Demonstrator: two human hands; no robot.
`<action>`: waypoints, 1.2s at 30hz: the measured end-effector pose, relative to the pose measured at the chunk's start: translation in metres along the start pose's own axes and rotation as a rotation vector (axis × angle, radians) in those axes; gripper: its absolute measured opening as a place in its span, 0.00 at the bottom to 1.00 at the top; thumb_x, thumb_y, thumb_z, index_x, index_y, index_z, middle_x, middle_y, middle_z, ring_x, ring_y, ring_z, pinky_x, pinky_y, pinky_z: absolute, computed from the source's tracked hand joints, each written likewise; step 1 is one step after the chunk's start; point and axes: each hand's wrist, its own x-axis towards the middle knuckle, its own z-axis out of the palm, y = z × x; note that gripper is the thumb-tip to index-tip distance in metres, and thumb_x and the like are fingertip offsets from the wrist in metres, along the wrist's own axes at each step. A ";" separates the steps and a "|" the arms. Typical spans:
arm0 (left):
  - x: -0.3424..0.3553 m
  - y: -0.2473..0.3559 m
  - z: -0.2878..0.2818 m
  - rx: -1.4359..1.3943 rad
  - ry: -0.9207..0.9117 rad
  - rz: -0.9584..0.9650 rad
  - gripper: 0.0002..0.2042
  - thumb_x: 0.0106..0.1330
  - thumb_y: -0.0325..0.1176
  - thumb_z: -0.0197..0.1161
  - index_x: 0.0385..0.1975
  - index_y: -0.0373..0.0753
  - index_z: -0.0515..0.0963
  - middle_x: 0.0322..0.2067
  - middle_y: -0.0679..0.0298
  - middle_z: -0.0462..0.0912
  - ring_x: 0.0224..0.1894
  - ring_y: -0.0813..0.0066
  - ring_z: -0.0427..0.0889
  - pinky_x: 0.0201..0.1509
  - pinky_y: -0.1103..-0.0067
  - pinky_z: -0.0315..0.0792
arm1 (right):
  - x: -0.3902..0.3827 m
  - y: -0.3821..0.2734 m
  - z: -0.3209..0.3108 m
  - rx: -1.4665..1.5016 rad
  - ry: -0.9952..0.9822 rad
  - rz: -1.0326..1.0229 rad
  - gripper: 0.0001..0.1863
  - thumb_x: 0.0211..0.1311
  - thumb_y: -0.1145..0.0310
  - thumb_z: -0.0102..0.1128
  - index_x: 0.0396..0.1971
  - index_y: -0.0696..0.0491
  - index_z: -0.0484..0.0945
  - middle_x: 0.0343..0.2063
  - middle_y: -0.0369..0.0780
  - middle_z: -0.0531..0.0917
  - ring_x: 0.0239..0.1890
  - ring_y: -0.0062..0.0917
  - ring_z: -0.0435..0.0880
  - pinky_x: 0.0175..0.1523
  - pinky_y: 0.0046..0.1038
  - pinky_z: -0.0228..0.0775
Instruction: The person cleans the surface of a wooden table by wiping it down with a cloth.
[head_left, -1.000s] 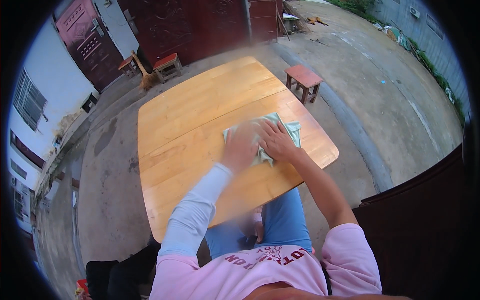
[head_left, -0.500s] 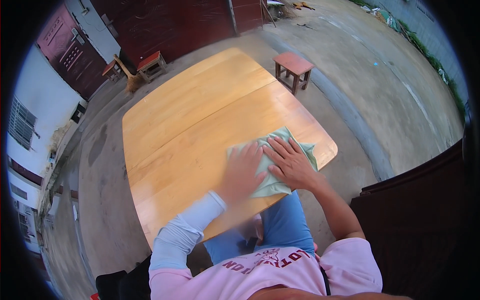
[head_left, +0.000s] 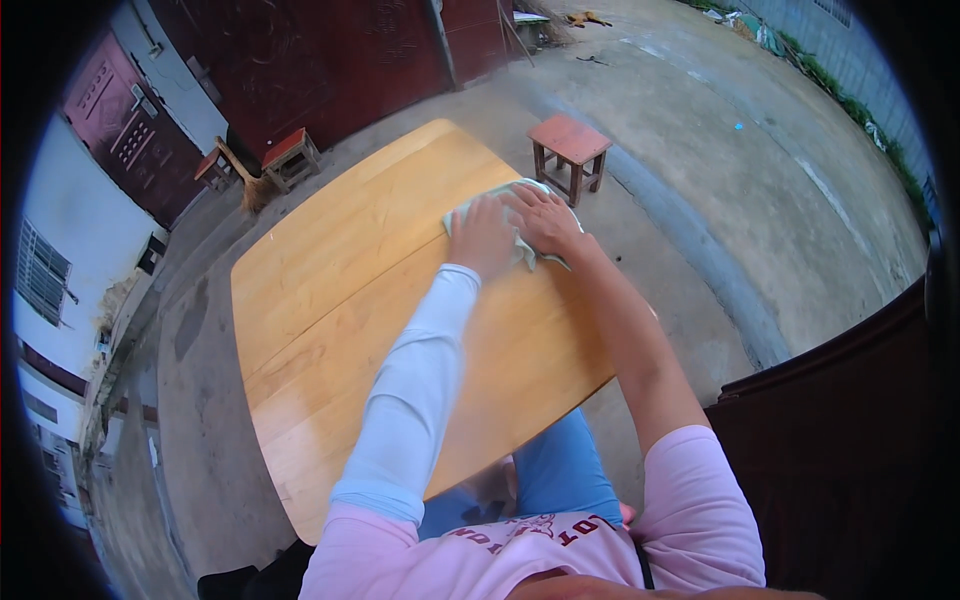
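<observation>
A pale green cloth (head_left: 525, 250) lies bunched on the wooden table (head_left: 370, 320), near its far right edge. My left hand (head_left: 483, 236), slightly blurred, presses down on the cloth's left part. Beside it, my right hand (head_left: 547, 220) rests with fingers stretched out over the cloth's right part. Both palms are laid on the fabric rather than wrapped round it, and they hide much of it. A light blue sleeve covers my left forearm, while the right forearm is bare; both arms reach out across the tabletop.
Just beyond the table's far right edge stands a red-topped wooden stool (head_left: 570, 148). Two more stools (head_left: 290, 157) and a straw broom (head_left: 254, 185) are at the far left. A dark red panel (head_left: 820, 440) rises at the right. A seam runs across the tabletop.
Both hands have slid the cloth away from me, from the table's near right part to its far right edge. My arms are now stretched out further.
</observation>
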 end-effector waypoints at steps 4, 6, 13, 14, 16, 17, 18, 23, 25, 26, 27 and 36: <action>-0.006 0.012 -0.001 0.011 0.054 -0.047 0.22 0.64 0.41 0.51 0.57 0.39 0.65 0.57 0.60 0.66 0.63 0.65 0.61 0.64 0.54 0.54 | -0.005 -0.012 -0.020 -0.037 -0.095 0.082 0.26 0.68 0.54 0.38 0.65 0.39 0.59 0.68 0.37 0.57 0.70 0.30 0.54 0.66 0.45 0.53; -0.015 0.015 0.002 0.092 0.067 0.007 0.22 0.65 0.42 0.51 0.57 0.39 0.65 0.57 0.60 0.66 0.64 0.65 0.60 0.64 0.55 0.53 | -0.024 -0.028 -0.040 -0.052 -0.164 0.116 0.26 0.69 0.53 0.37 0.65 0.40 0.59 0.69 0.37 0.56 0.70 0.31 0.54 0.65 0.44 0.54; -0.056 0.058 -0.002 0.002 0.075 0.179 0.23 0.66 0.43 0.50 0.58 0.37 0.66 0.60 0.58 0.65 0.65 0.64 0.60 0.66 0.55 0.53 | -0.119 -0.018 -0.030 -0.040 -0.002 0.163 0.26 0.71 0.49 0.34 0.65 0.39 0.61 0.68 0.37 0.58 0.71 0.29 0.52 0.70 0.44 0.44; -0.063 0.069 -0.004 -0.038 0.074 0.206 0.23 0.66 0.42 0.50 0.58 0.37 0.67 0.60 0.56 0.65 0.65 0.63 0.61 0.66 0.56 0.53 | -0.135 -0.015 -0.025 -0.049 -0.011 0.173 0.26 0.71 0.49 0.34 0.65 0.39 0.61 0.68 0.37 0.58 0.71 0.29 0.52 0.70 0.44 0.44; -0.078 0.083 -0.015 -0.076 0.075 0.228 0.23 0.66 0.42 0.50 0.58 0.37 0.67 0.60 0.55 0.65 0.64 0.62 0.62 0.66 0.56 0.53 | -0.160 -0.028 -0.024 -0.163 0.056 0.236 0.25 0.71 0.51 0.35 0.65 0.39 0.61 0.67 0.37 0.59 0.70 0.29 0.53 0.69 0.46 0.43; -0.084 0.090 -0.021 -0.121 0.025 0.246 0.23 0.66 0.42 0.50 0.58 0.36 0.67 0.60 0.54 0.66 0.64 0.61 0.62 0.66 0.57 0.52 | -0.173 -0.037 -0.025 -0.173 0.074 0.272 0.24 0.70 0.53 0.38 0.64 0.41 0.62 0.66 0.37 0.61 0.69 0.29 0.55 0.69 0.47 0.42; -0.092 0.095 -0.024 -0.165 -0.025 0.267 0.23 0.66 0.42 0.50 0.57 0.36 0.67 0.59 0.53 0.67 0.63 0.59 0.63 0.66 0.57 0.52 | -0.184 -0.044 -0.020 -0.176 0.072 0.275 0.24 0.70 0.53 0.38 0.64 0.41 0.62 0.66 0.37 0.61 0.69 0.29 0.55 0.69 0.47 0.42; -0.135 0.100 -0.033 -0.294 -0.012 0.283 0.23 0.63 0.39 0.53 0.56 0.34 0.67 0.58 0.50 0.68 0.63 0.56 0.63 0.65 0.57 0.53 | -0.221 -0.087 -0.003 -0.100 0.348 0.305 0.23 0.69 0.59 0.42 0.62 0.46 0.66 0.63 0.40 0.65 0.67 0.31 0.59 0.69 0.45 0.40; -0.153 0.095 -0.047 -0.335 -0.048 0.313 0.25 0.61 0.38 0.54 0.57 0.33 0.66 0.58 0.50 0.67 0.64 0.56 0.62 0.66 0.57 0.52 | -0.231 -0.105 0.003 -0.051 0.395 0.280 0.23 0.68 0.61 0.42 0.61 0.50 0.65 0.62 0.43 0.66 0.67 0.33 0.59 0.70 0.44 0.38; -0.166 0.091 -0.055 -0.336 -0.044 0.299 0.25 0.61 0.38 0.54 0.57 0.33 0.66 0.58 0.50 0.67 0.64 0.56 0.62 0.66 0.57 0.52 | -0.233 -0.114 0.007 -0.050 0.388 0.268 0.23 0.68 0.61 0.42 0.61 0.50 0.65 0.62 0.43 0.66 0.67 0.33 0.59 0.70 0.44 0.38; -0.184 0.083 -0.068 -0.289 -0.009 0.272 0.25 0.62 0.38 0.53 0.58 0.35 0.66 0.59 0.51 0.67 0.65 0.57 0.61 0.68 0.57 0.50 | -0.233 -0.128 0.010 -0.042 0.373 0.221 0.24 0.67 0.61 0.42 0.61 0.51 0.65 0.62 0.43 0.65 0.67 0.33 0.59 0.70 0.44 0.38; -0.336 0.057 -0.146 -0.065 -0.094 -0.277 0.27 0.65 0.44 0.49 0.61 0.38 0.65 0.63 0.55 0.64 0.66 0.59 0.60 0.70 0.58 0.47 | -0.227 -0.236 0.010 0.153 0.042 -0.329 0.28 0.62 0.60 0.47 0.62 0.53 0.64 0.63 0.47 0.63 0.67 0.36 0.59 0.69 0.44 0.40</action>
